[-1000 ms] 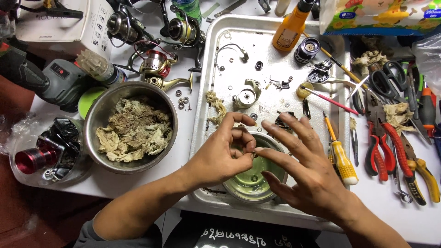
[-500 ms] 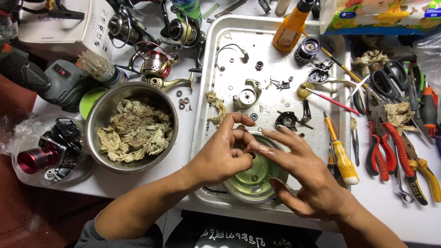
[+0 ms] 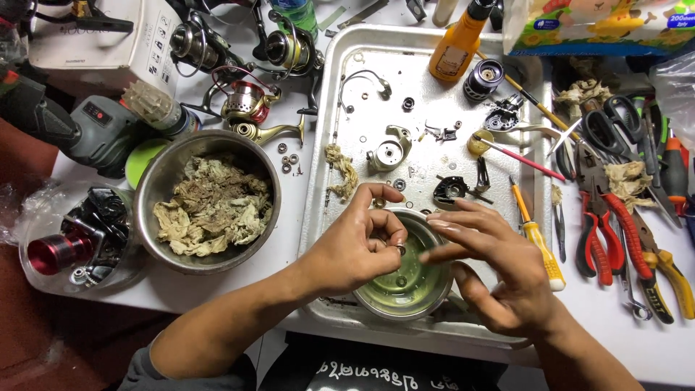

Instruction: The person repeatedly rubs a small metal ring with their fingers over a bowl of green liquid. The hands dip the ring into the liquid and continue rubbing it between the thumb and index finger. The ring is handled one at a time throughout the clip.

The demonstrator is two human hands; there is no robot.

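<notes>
Both hands are working right over the little steel bowl (image 3: 405, 279) that sits at the near edge of the metal tray (image 3: 340, 145). My guess is the bowl is there to catch anything that slips, since it has a bit of greenish liquid and a small part or two lying in the bottom.

The left hand (image 3: 355, 246) is pinching a tiny metal ring (image 3: 400, 250), probably a washer or bearing, between thumb and fingertips, just above the bowl's left side. The right hand (image 3: 499, 271) holds nothing that I can see: fingers spread and pointing toward the ring, close but not touching it.

All the stripped reel bits are laid out loose on the tray, while the bigger bowl of dirty rags (image 3: 210, 203) sits on the surface to the left.
</notes>
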